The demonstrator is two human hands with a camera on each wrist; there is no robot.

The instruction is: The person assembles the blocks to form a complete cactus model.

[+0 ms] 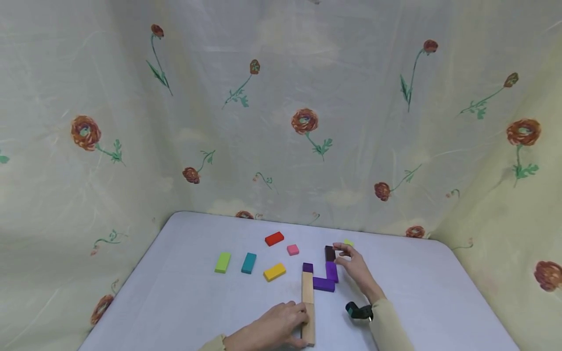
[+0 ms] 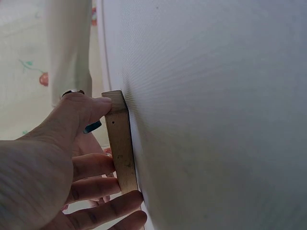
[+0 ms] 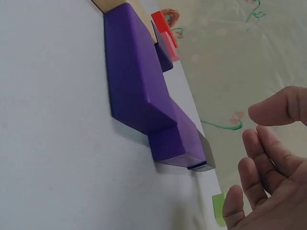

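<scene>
My left hand holds the nearer of two plain wooden blocks, which lie end to end on the table. In the left wrist view the thumb presses that block's end and the fingers touch its long side. A dark purple block sits at the far end of the wooden pair. From their right side a purple block juts out, meeting another purple block and then a black block. Beside the black block is my right hand, with thumb and fingers apart and nothing between them.
Left of the row lie a yellow block, a teal block, a lime block, a red block and a small pink block. Another lime block is partly hidden behind the right hand. Flowered cloth surrounds the white table.
</scene>
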